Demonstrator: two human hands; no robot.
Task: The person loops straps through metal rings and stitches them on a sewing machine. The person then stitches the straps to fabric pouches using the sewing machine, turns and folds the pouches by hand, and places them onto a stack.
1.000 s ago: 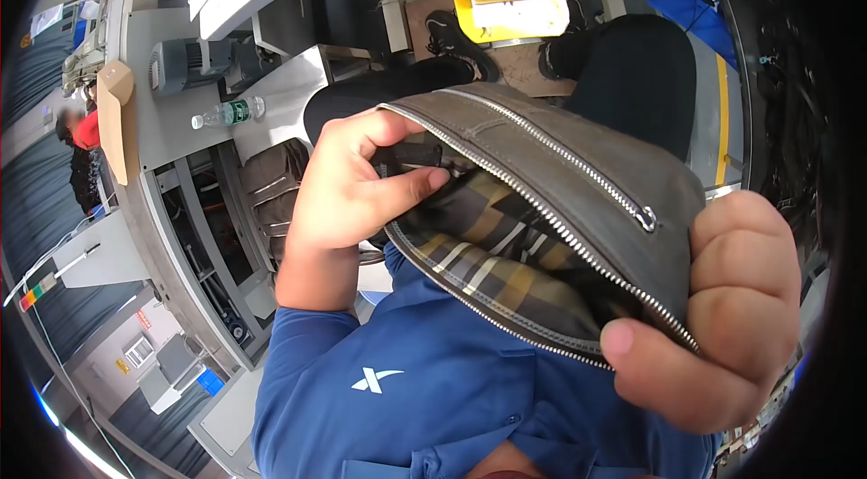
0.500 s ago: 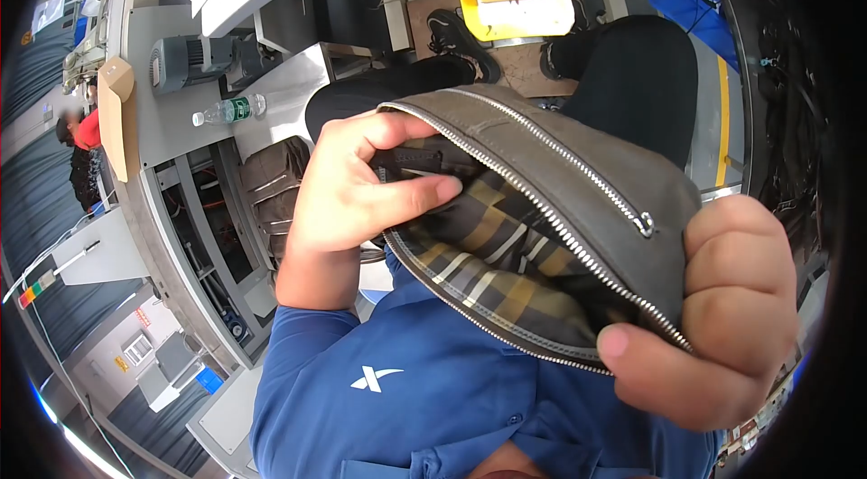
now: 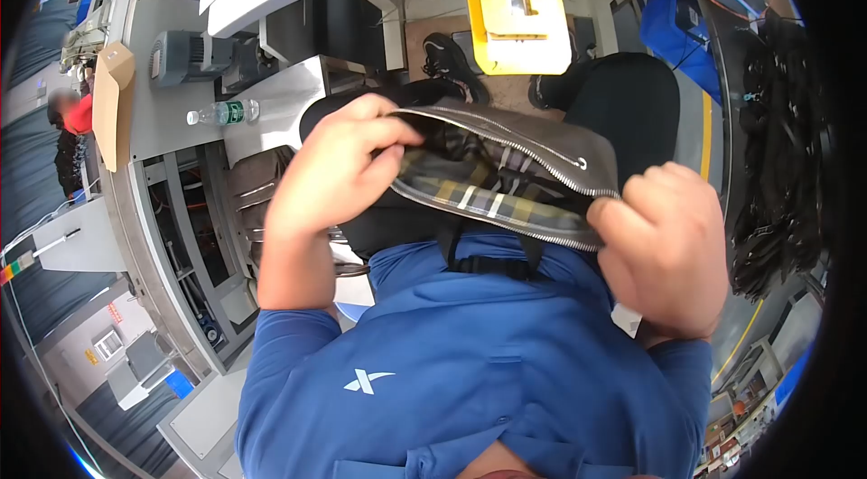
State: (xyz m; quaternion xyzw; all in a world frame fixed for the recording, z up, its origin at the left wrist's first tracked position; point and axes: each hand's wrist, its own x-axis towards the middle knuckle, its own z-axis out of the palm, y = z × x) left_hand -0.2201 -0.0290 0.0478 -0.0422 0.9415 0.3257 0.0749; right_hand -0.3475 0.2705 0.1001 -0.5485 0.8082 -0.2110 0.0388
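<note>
A dark brown leather-look bag (image 3: 528, 138) is held in front of my lap, its zipped mouth gaping upward. Inside shows a plaid lining (image 3: 488, 201) in yellow, black and white. My left hand (image 3: 348, 158) grips the bag's left end, fingers bent over the rim. At the opposite end, my right hand (image 3: 664, 226) is closed around the corner by the zip. A second, smaller zip (image 3: 542, 147) runs along the outer face. My fingers hide both ends of the mouth.
Brown folded bags (image 3: 257, 190) are stacked at my left. A water bottle (image 3: 221, 112) lies on the metal surface by a motor (image 3: 190, 56). A yellow plate (image 3: 519, 23) juts out ahead. Black straps (image 3: 777, 172) hang at right, near a blue bin (image 3: 673, 37). Someone in red (image 3: 77, 113) is far left.
The bag has moved down and away from the camera, toward my lap, and its mouth now faces up more. Both hands have moved with it and keep their hold.
</note>
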